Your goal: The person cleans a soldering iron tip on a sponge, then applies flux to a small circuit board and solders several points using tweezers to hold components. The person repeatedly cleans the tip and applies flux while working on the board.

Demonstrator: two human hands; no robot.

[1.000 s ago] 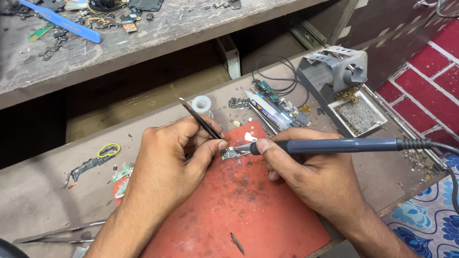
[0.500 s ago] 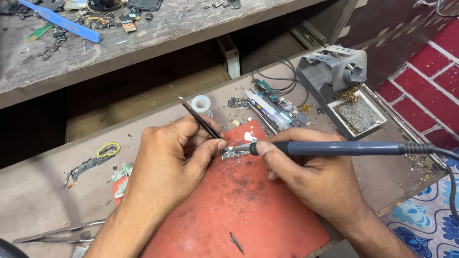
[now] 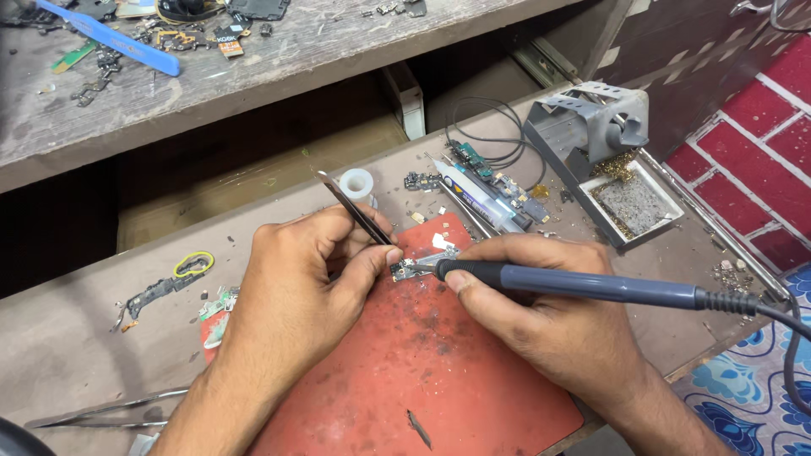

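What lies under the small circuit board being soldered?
The small circuit board rests on the red mat, which lies on the workbench. The mat's upper left is hidden by the left hand.

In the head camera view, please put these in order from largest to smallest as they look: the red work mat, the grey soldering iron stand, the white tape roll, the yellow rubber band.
1. Red work mat
2. Grey soldering iron stand
3. and 4. White tape roll and yellow rubber band: they look alike in size, so I leave them unranked.

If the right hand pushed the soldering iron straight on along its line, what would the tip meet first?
Most likely the small circuit board on the red mat; the right hand aims the soldering iron at it. Just beyond are the left hand's fingertips.
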